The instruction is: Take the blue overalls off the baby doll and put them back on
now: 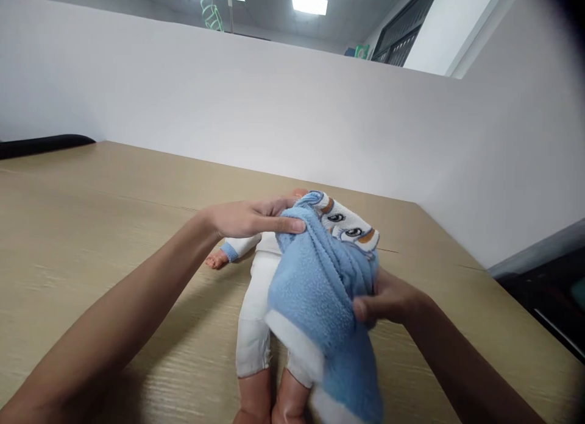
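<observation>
A baby doll (256, 302) in white clothes lies on its back on the wooden table (91, 229), legs toward me, one small hand (216, 261) out to the left. Over its upper body I hold a blue fleece garment (320, 290) with a white hem and an embroidered face with eyes (347, 224). My left hand (249, 218) pinches the garment's upper edge, thumb on top of the fabric. My right hand (386, 299) grips its right side, fingers closed into the fleece. The doll's head is hidden behind the garment.
White partition walls (274, 107) stand behind and to the right of the table. A dark object (41, 145) lies at the far left edge. The table's right edge runs beside a dark area (548, 296).
</observation>
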`<state>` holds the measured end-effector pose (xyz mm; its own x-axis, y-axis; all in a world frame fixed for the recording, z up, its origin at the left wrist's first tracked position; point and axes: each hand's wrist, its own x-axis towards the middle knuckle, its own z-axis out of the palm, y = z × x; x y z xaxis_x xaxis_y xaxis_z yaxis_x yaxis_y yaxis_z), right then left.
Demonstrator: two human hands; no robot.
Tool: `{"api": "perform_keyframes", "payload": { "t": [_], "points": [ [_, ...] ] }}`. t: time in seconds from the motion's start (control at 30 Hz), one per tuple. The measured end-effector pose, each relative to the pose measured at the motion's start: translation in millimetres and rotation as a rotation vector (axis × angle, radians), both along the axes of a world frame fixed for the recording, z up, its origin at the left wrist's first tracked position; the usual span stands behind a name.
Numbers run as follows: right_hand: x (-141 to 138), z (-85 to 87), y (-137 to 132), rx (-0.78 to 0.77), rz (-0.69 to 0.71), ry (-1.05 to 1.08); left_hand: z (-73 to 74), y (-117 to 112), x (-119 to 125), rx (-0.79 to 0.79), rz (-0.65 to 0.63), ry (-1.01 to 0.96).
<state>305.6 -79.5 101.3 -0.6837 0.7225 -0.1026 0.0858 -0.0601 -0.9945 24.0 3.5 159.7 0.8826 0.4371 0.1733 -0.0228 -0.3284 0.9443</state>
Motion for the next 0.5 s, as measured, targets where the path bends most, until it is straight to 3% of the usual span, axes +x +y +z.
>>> {"api": "perform_keyframes", "payload": {
  "t": [0.1, 0.23, 0.33, 0.4, 0.5],
  "points": [
    [2, 6.2, -1, -0.016, 0.161, 0.018, 2.9, -4, 3, -0.010, -0.061, 0.065],
    [2, 5.3, 2, -0.005, 0.057, 0.104, 5.6, -8, 2, -0.039, -0.173, 0.172],
    [-9, 6.8, 3, -0.063, 0.064, 0.217, 5.3, -8, 0, -0.100, -0.263, 0.189],
    [-18, 9.7, 0, -0.104, 0.081, 0.221, 4.4, -8, 0, -0.122, -0.276, 0.152],
    [-24, 14.0, -9, -0.083, -0.063, 0.110, 3.7, -12, 1, -0.112, -0.229, 0.083]
  ]
}}
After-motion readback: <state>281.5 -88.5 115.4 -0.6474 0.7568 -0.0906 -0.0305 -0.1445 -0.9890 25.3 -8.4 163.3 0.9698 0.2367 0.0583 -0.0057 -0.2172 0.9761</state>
